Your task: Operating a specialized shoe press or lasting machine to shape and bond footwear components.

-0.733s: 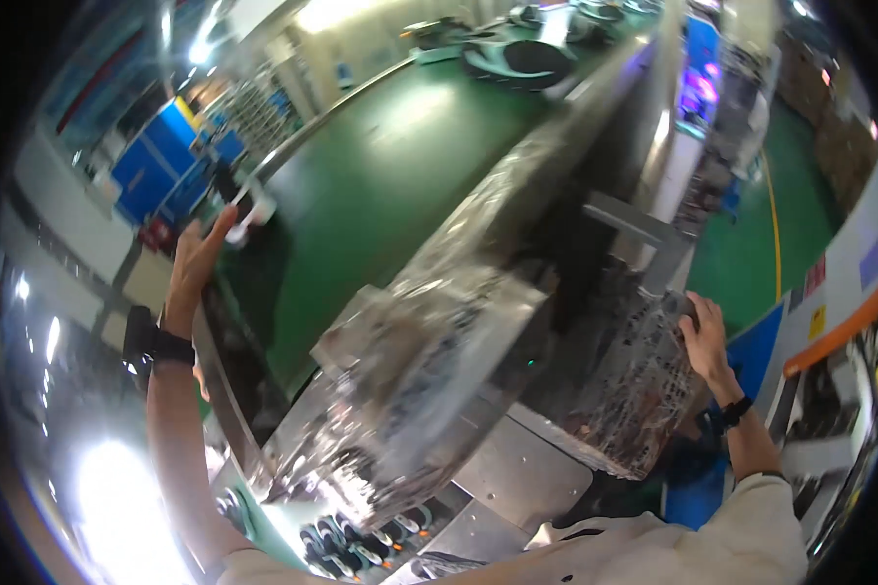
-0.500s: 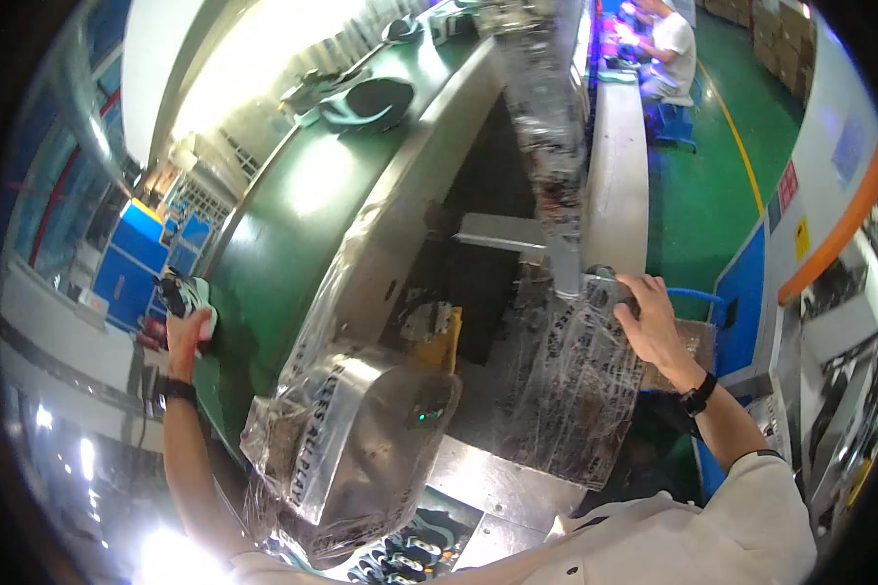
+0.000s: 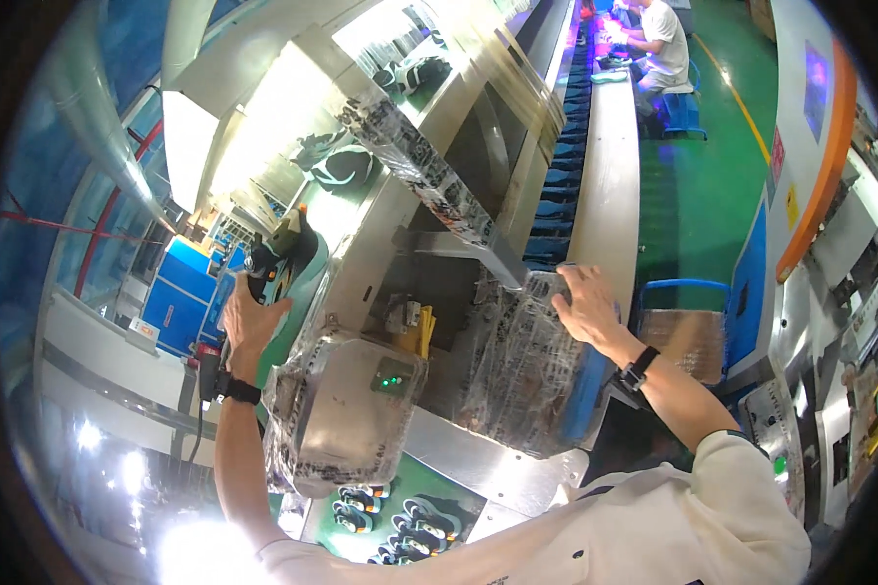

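Note:
My left hand [image 3: 250,317] is at the near end of a black, teal and orange sneaker [image 3: 300,252], by the edge of the green conveyor belt [image 3: 285,339]. My thumb reaches out on the right of the shoe, with the other fingers on its left side, partly hidden; the hand appears closed on it. My right hand [image 3: 589,304] lies on the upper edge of a box wrapped in clear plastic [image 3: 517,375]. Its fingers are stretched and apart, gripping nothing.
More shoes [image 3: 346,168] lie farther up the belt. A wrapped post [image 3: 424,171] slants between my hands, beyond a metal box with green lights [image 3: 346,400]. Several sneakers [image 3: 419,526] are below. Right stand a blue chair [image 3: 683,327] and a seated person [image 3: 663,49].
My left hand and the sneaker have moved forward and right in the view. My right hand stays on the wrapped box, its fingers more stretched. The whole view has shifted.

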A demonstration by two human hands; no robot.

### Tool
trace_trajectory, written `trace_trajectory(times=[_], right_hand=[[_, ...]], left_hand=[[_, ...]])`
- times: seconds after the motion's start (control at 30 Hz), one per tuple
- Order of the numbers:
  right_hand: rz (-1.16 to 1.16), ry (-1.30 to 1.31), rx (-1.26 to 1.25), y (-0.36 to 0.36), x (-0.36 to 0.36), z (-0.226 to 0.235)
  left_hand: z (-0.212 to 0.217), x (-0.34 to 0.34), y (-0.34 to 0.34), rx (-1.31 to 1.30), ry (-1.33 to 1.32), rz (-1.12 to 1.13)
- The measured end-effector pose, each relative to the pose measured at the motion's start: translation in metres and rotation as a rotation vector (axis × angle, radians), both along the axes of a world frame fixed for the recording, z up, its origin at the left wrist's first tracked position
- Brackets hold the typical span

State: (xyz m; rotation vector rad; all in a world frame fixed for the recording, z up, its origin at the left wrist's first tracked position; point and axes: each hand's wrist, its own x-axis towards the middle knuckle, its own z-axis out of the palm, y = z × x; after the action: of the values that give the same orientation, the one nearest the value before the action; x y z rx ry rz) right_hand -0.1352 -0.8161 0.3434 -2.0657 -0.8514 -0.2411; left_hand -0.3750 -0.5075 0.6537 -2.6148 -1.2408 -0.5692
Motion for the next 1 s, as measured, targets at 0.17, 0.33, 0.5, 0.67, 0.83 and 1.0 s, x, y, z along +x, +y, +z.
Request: trace_trajectory(times=[0.17, 0.33, 0.5, 0.67, 0.83, 1.0], right_hand=[[0.075, -0.028, -0.051, -0.016, 0.009, -0.003], [0.485, 0.331, 0.443, -0.039, 0.009, 0.021], [0.900, 0.831, 0.568, -0.056, -0.004, 0.067], [1.004, 0.598, 0.069, -0.050, -0.024, 0.134], [0.807, -0.085, -0.652, -0.027, -0.083, 0.140], [0.687, -0.175, -0.492, -0.036, -0.095, 0.126]], left_hand=[[0.005, -0.012, -0.101, 0.053, -0.156, -0.474], [-0.100, -0.007, -0.201, -0.394, -0.226, -0.754], [-0.202, 0.012, -0.212, -0.675, 0.046, -0.725], [-0.222, 0.010, -0.207, -0.515, -0.076, -0.855], [-0.240, 0.008, -0.197, -0.478, -0.153, -0.865], [-0.242, 0.004, -0.208, -0.265, -0.381, -0.906]])
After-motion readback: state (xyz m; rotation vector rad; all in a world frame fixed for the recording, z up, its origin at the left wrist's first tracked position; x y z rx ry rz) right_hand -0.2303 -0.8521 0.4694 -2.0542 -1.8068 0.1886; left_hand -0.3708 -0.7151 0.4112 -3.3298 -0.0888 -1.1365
